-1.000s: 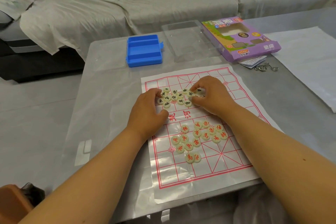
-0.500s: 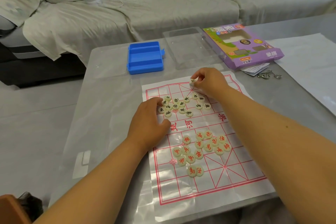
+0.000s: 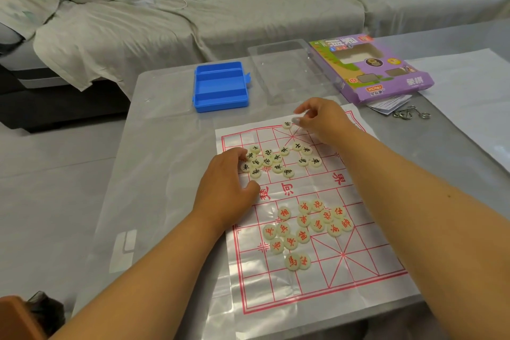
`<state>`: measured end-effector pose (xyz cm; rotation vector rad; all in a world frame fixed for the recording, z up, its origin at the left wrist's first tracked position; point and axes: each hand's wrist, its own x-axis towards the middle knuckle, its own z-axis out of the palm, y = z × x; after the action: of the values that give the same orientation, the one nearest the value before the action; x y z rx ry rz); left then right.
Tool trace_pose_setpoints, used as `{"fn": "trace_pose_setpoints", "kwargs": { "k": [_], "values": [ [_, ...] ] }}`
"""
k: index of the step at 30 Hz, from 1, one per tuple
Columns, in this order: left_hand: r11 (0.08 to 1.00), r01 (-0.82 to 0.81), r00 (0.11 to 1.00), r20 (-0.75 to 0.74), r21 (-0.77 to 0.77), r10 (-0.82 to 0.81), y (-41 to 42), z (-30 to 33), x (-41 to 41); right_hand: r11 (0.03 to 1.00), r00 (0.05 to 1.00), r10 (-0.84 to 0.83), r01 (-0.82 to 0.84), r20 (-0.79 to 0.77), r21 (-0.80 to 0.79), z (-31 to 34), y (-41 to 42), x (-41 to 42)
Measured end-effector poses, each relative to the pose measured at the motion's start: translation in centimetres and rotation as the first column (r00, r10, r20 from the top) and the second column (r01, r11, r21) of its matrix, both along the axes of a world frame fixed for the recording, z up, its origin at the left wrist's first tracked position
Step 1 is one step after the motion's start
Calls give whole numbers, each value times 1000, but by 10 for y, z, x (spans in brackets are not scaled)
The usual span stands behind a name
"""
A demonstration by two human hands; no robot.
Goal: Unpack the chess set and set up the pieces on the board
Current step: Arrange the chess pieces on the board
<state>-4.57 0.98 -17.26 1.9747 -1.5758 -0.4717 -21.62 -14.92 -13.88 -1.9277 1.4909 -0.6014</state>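
Right hand (image 3: 321, 119) fingers loosely curled, holding nothing, just beside lone black piece (image 3: 287, 125) at board (image 3: 367, 265) far edge. Left hand (image 3: 229, 174) fingertips rest on black pile (image 3: 266, 161). Red pile (image 3: 306, 226) unsorted. Risk: sleeve-less forearm sweeping piles; thin sheet sliding on counter (image 3: 165, 174). Purple box (image 3: 369, 69) reads "XCPAI".

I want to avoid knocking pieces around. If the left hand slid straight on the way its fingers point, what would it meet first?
The left hand points up-right into the heap of black-lettered pieces; its fingertips seem to touch the nearest ones already, so those would be pushed first.
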Motion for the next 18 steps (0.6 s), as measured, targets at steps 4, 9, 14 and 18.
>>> {"fn": "trace_pose_setpoints", "kwargs": {
  "k": [4, 9, 14, 18],
  "values": [
    [1000, -8, 1000, 4, 1, 8, 0, 0, -1, 997, 994, 49, -42, -98, 71, 3, 25, -16],
    [1000, -9, 1000, -2, 0, 9, 1, 1, -1, 999, 977, 42, -37, -210, 28, -3, 37, -12],
    [1000, -12, 1000, 8, -6, 12, 1, 0, -1, 999, 977, 14, -22, -212, -36, -9, 41, -9],
    [1000, -19, 1000, 15, -3, 19, 0, 1, -2, 999, 980, 8, -14, -200, -30, -11, 40, -8]
  ]
}}
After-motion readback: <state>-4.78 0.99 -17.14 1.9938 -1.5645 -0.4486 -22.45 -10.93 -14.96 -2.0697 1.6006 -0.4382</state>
